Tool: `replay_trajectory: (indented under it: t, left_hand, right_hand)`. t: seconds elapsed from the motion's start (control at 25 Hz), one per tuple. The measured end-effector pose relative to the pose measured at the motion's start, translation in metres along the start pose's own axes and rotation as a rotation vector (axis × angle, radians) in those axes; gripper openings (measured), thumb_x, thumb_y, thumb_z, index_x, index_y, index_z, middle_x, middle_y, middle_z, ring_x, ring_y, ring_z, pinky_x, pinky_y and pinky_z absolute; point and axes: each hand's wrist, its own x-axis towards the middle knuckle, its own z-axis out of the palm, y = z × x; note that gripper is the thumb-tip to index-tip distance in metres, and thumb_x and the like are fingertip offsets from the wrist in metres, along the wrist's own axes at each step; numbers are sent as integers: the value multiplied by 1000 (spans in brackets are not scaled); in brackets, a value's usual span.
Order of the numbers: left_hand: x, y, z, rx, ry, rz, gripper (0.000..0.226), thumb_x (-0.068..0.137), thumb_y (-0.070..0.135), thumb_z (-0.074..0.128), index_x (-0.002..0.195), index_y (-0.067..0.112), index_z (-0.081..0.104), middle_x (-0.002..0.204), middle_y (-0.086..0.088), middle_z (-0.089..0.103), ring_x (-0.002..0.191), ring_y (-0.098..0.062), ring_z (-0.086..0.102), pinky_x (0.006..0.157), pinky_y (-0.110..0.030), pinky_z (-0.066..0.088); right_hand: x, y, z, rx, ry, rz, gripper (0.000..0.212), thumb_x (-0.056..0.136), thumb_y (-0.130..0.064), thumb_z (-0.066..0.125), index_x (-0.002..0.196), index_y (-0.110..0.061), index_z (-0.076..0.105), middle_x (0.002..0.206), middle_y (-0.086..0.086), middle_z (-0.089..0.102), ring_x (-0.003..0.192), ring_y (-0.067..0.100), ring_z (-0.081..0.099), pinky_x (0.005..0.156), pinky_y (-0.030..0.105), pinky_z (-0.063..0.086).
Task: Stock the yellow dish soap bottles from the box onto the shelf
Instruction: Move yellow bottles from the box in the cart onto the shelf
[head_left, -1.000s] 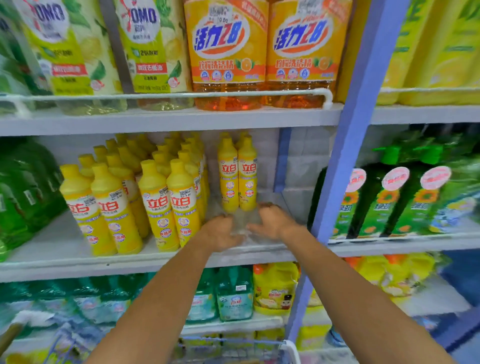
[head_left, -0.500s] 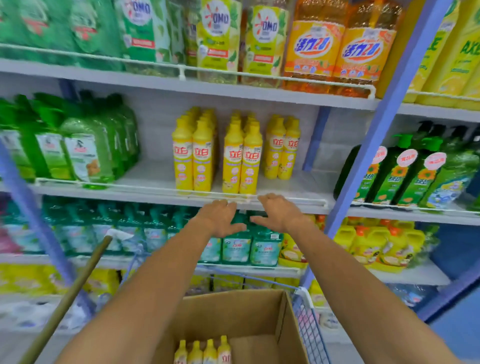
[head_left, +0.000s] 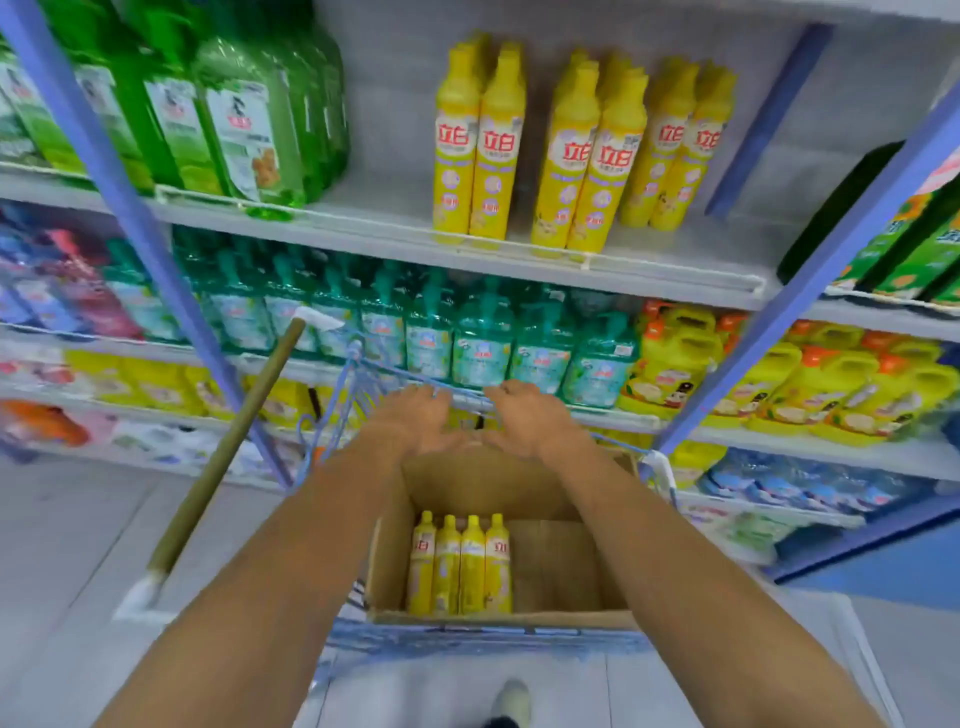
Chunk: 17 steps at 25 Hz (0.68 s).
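Now that you have stepped back from the shelf and dropped your gaze, the cardboard box (head_left: 493, 483) fills the near view. It sits in the blue cart (head_left: 467, 636), with four yellow dish soap bottles (head_left: 460, 566) packed side by side against its left wall and bare cardboard to their right. Above the box's far end, your left hand (head_left: 415, 421) and right hand (head_left: 530, 421) hang close together, fingers loosely curled, gripping nothing. A second ago they were up at the lip of the shelf (head_left: 363, 228), so that delivery looks finished and both hands are free for the next pick. The sensible move is down into the box for those last four. Farther off, the shelf carries the stocked bottles (head_left: 571, 156) upright in paired rows behind the rail. There is open room to their left, before the green bottles (head_left: 249, 119), and a little to their right.
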Motion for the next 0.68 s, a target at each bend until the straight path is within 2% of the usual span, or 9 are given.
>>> replay_trajectory:
  t: [0.08,0.2,0.28,0.36,0.44,0.68]
  left_hand:
    - [6,4,49,-26,-68,0,81,91,69,47,148,12,39,151,-18,42,140,-36,40,113,-48,37]
    - [16,6,115,-34,-192,-31,81,89,70,49,145,12,43,154,-19,38,142,-38,35,117,-48,30]
    - [22,2,149,-95,-289,-63,74,90,66,51,139,11,45,145,-20,45,135,-40,42,111,-49,36]
    - [32,-5,177,-116,-344,-107,72,88,69,50,132,12,47,139,-19,49,129,-40,47,106,-49,41]
    - [43,-11,202,-115,-374,-136,76,86,73,48,133,13,46,138,-18,50,128,-39,47,105,-49,42]
    - [82,-19,284,-238,-518,-191,68,94,63,50,135,9,45,127,-15,65,122,-34,56,96,-41,48]
  right_hand:
    - [-3,9,39,19,-93,14,72,93,-59,57,147,-16,40,147,12,46,134,35,46,103,48,44]
    - [-4,28,96,49,-206,54,68,92,-61,55,140,-13,50,140,13,55,128,34,54,100,45,46]
    - [-1,42,133,67,-298,72,63,94,-61,52,133,-11,55,135,14,57,123,36,56,94,45,48]
    - [10,54,167,97,-354,73,65,94,-60,54,137,-13,52,137,14,55,124,37,55,94,46,49]
    - [21,62,197,126,-386,75,67,91,-64,54,138,-16,51,139,13,53,125,37,54,96,47,50]
    - [47,77,290,183,-524,114,59,90,-62,54,129,-18,58,134,10,59,124,34,56,94,44,49]
